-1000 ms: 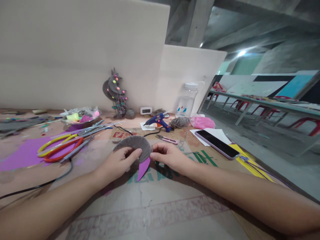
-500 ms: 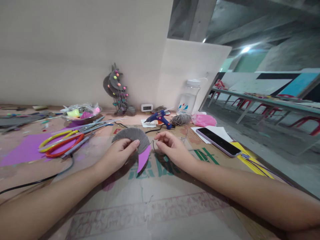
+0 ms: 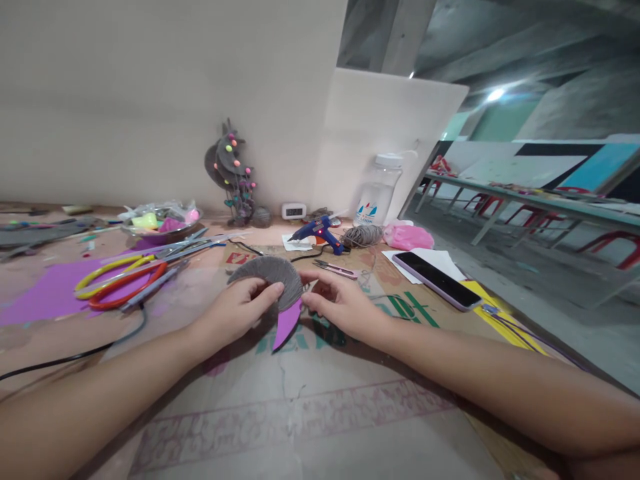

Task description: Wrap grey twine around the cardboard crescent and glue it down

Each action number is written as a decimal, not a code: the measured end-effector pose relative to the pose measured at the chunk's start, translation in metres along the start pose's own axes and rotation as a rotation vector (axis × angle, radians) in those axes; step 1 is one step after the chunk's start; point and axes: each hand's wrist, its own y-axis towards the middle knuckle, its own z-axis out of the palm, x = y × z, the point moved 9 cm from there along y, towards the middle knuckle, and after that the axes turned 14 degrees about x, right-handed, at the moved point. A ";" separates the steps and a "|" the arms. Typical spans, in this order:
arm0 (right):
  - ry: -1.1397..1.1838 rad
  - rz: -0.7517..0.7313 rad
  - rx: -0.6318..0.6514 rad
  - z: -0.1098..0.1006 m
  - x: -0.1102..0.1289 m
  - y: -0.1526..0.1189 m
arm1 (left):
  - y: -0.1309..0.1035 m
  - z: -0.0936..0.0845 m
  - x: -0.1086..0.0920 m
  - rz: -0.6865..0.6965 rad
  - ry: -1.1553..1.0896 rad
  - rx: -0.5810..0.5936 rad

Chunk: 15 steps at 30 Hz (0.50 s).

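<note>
My left hand (image 3: 250, 303) grips a crescent (image 3: 273, 277) with thumb on top and fingers underneath. Grey yarn is wound tightly around most of it; its lower tip is bare purple. At its right edge, just where the winding ends, my right hand (image 3: 340, 303) pinches the grey yarn, and its fingertips touch or nearly touch the crescent. The pinched strand is mostly hidden by my fingers. A loose line of it trails behind my right hand toward the grey yarn bundle (image 3: 364, 235). Small thread snips (image 3: 335, 269) lie just beyond my right fingers.
A blue glue gun (image 3: 320, 232) rests behind the crescent, near a small digital clock (image 3: 293, 211) and a water bottle (image 3: 377, 190). Scissors (image 3: 127, 283) lie on purple sheet at left, by a bowl (image 3: 160, 233). A phone (image 3: 436, 280) is at right. A decorated grey moon (image 3: 233, 163) stands against the wall.
My right hand has moved left, from slightly apart to the crescent's right edge, bringing the yarn in against it. The snips behind it now show. The crescent has tilted a little.
</note>
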 end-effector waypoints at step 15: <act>0.105 0.065 0.012 0.002 -0.012 0.004 | 0.002 0.000 0.006 -0.031 0.049 0.006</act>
